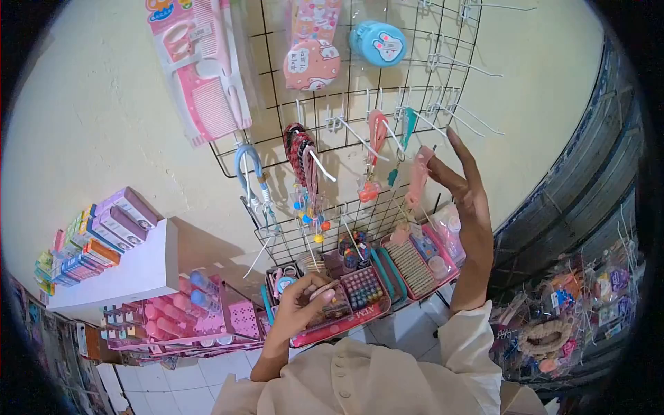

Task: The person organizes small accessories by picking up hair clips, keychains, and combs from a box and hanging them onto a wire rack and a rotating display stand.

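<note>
My right hand [467, 180] is raised at the wire grid, with a pink strap keychain [418, 177] pinched between thumb and fingers. One of its fingers points up beside the white hooks. Nearby hang a coral strap keychain [377, 131] and a teal strap keychain [409, 128]. Lower down, my left hand [308, 302] is closed in front of the baskets, with fingers and thumb curled together. A small pinkish thing seems to show at its fingertips, but I cannot make out what it is.
A black wire grid [270, 41] on the wall carries pink combs [211, 90], a round blue case [378, 43] and braided straps [302, 155]. White hooks stick out. Below are a red basket [349, 322], a white shelf [138, 270] and pink bottles [169, 311]; packaged accessories [560, 311] hang right.
</note>
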Demonstrator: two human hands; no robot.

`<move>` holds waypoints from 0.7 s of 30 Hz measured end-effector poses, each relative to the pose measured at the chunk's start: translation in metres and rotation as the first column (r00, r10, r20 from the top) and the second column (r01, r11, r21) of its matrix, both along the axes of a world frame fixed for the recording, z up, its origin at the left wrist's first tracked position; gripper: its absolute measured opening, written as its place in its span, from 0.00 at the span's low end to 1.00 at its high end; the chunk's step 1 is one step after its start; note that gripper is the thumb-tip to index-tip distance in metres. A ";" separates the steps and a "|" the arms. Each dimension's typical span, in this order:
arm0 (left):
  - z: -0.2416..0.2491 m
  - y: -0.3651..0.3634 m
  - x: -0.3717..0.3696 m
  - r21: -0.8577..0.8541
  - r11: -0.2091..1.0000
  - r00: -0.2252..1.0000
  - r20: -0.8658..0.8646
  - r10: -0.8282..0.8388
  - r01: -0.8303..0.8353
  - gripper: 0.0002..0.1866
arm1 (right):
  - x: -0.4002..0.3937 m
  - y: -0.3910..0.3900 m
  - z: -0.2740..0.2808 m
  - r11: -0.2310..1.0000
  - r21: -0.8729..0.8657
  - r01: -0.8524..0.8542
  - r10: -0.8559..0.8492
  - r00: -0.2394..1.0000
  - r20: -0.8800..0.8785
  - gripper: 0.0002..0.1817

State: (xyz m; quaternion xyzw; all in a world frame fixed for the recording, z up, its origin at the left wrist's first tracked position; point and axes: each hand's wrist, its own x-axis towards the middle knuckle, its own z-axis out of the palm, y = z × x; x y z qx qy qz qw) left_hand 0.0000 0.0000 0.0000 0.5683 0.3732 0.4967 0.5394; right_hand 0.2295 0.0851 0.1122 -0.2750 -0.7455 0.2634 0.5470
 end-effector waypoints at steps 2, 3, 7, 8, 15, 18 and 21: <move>0.005 0.000 0.003 0.027 0.999 1.000 0.015 0.022 -0.022 0.06 | -0.003 -0.001 0.002 0.998 -0.001 0.067 -0.067 0.996 0.061 0.40; 0.009 0.001 0.002 0.038 0.999 1.000 -0.003 0.018 -0.017 0.06 | -0.003 0.000 0.001 0.997 0.009 0.071 -0.071 0.997 0.042 0.40; 0.014 0.000 0.008 0.068 0.998 0.998 0.063 -0.009 0.004 0.05 | -0.006 -0.001 0.004 0.995 0.045 0.088 -0.092 0.991 0.098 0.36; 0.015 -0.001 0.007 0.092 0.996 0.999 0.048 -0.015 0.010 0.05 | -0.008 -0.001 0.004 0.997 0.047 0.061 -0.065 0.994 0.093 0.34; 0.018 0.001 0.007 0.202 0.973 0.994 -0.031 -0.107 0.111 0.05 | -0.015 0.032 0.001 0.982 -0.036 0.185 -0.175 0.966 0.190 0.33; 0.019 0.002 0.008 0.189 0.976 0.994 0.006 -0.112 0.109 0.05 | -0.014 0.053 0.005 0.965 -0.112 0.238 -0.210 0.953 0.217 0.33; 0.026 0.005 0.009 0.229 0.962 0.989 -0.013 -0.149 0.148 0.04 | -0.017 0.070 0.006 0.965 -0.210 0.158 -0.145 0.987 0.074 0.31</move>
